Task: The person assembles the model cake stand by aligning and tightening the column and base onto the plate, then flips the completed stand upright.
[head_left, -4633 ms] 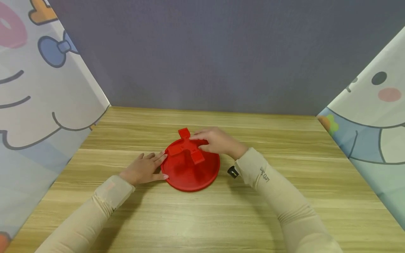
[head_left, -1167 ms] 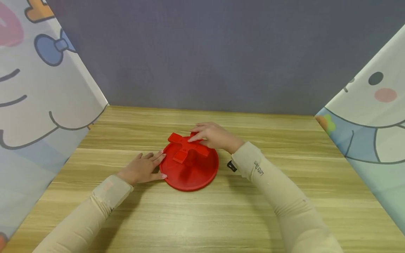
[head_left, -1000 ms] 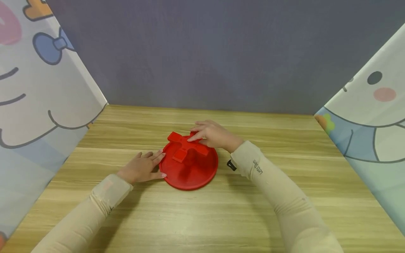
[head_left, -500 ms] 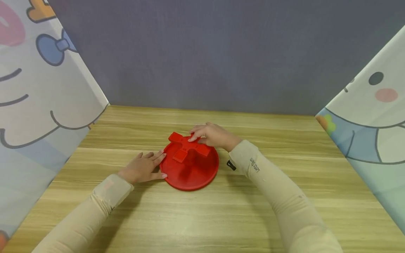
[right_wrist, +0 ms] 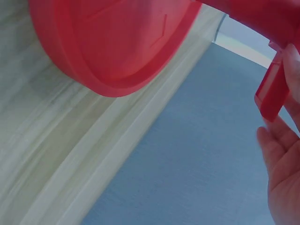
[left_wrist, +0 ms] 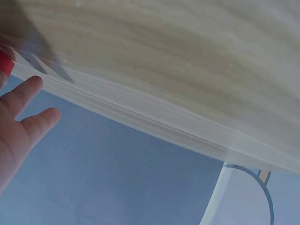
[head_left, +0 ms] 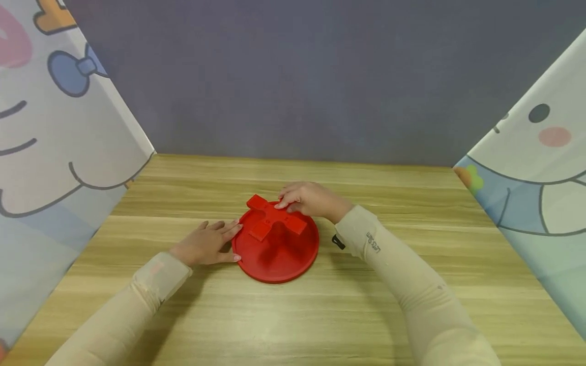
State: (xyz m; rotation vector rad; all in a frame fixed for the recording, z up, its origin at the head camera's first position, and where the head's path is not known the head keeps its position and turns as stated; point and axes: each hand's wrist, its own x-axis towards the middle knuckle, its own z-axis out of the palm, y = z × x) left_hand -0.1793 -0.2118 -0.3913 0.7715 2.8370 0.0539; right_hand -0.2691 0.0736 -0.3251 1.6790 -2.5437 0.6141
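Observation:
A round red dish-like base [head_left: 274, 267] with a raised rim lies on the table. Above it stands a red cross-shaped top [head_left: 275, 214] with flat square-ended arms. My left hand [head_left: 206, 244] lies at the base's left edge, fingers spread and straight, fingertips and thumb touching the rim. At the far right arm of the cross, my right hand [head_left: 313, 201] pinches with curled fingers, covering most of that arm. The right wrist view shows fingers against the flat red arm end [right_wrist: 273, 91]. In the left wrist view, only a bit of red [left_wrist: 5, 63] shows beyond the left fingers.
The wood-grain table [head_left: 293, 315] reaches back to a grey upright panel [head_left: 293, 81]. Cartoon-printed panels [head_left: 540, 168] stand on both sides. A small black piece [head_left: 339, 242] shows beside the right cuff.
Since the earliest frame, the cross has turned to a different angle above the base. More recently, my right fingers have curled in closer on its far right arm. My left hand stays at the rim.

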